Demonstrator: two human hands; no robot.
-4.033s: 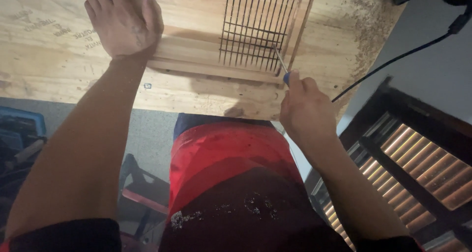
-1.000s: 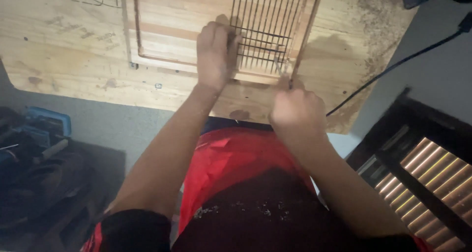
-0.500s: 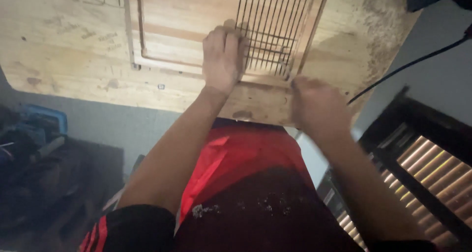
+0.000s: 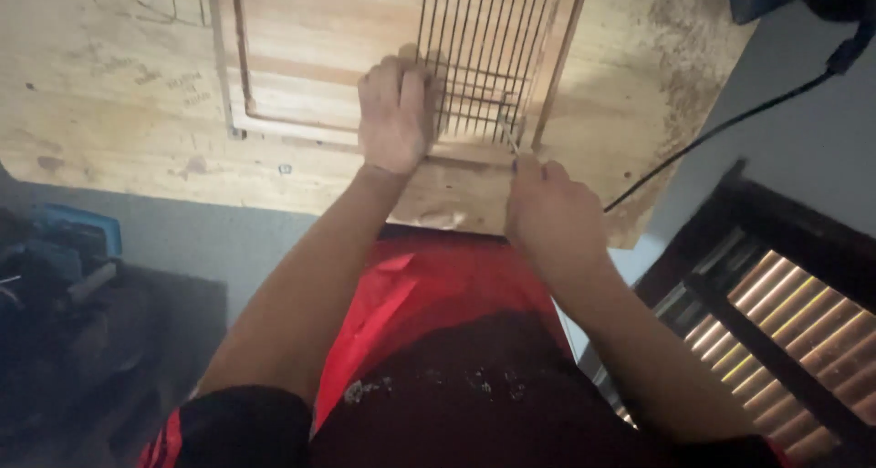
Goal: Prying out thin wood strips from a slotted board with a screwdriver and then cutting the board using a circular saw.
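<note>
A wooden frame (image 4: 301, 126) lies on a plywood workbench (image 4: 119, 112), with a black wire grille (image 4: 484, 48) set in its right half. My left hand (image 4: 394, 112) presses flat on the frame's near rail, fingers over the grille's lower left corner. My right hand (image 4: 552, 217) is closed round a thin metal tool (image 4: 507, 132), apparently a small screwdriver; its tip touches the grille's near edge by the frame's right rail. The tool's handle is hidden inside my fist.
A black cable (image 4: 721, 130) runs off the bench's right corner over the grey floor. A dark slatted rack (image 4: 776, 331) stands at the lower right. Blue tool cases (image 4: 64, 249) sit at the left. My red and black apron (image 4: 438, 340) fills the foreground.
My left hand slid from the frame's left end to the grille's lower left corner. My right hand stays at the grille's near edge, the tool tip showing again.
</note>
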